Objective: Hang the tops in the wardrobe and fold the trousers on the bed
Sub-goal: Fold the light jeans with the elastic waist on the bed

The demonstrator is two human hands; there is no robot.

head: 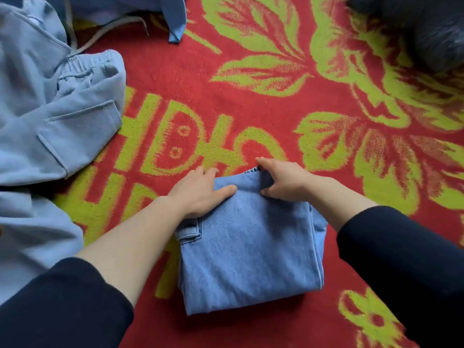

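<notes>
A pair of light blue jeans (251,252) lies folded into a compact rectangle on the red and green patterned bed cover (251,109), low in the middle of the head view. My left hand (200,189) grips the far left corner of the fold, thumb on top. My right hand (281,179) pinches the far right corner, fingers curled over the edge. Pale blue sweatpants (50,116) with an elastic waistband and drawstring lie crumpled at the left.
A darker blue garment (173,16) lies at the top edge, with a strap hanging down. A dark fuzzy item (426,33) sits in the top right corner. Bare bed cover stretches beyond the jeans and to the right.
</notes>
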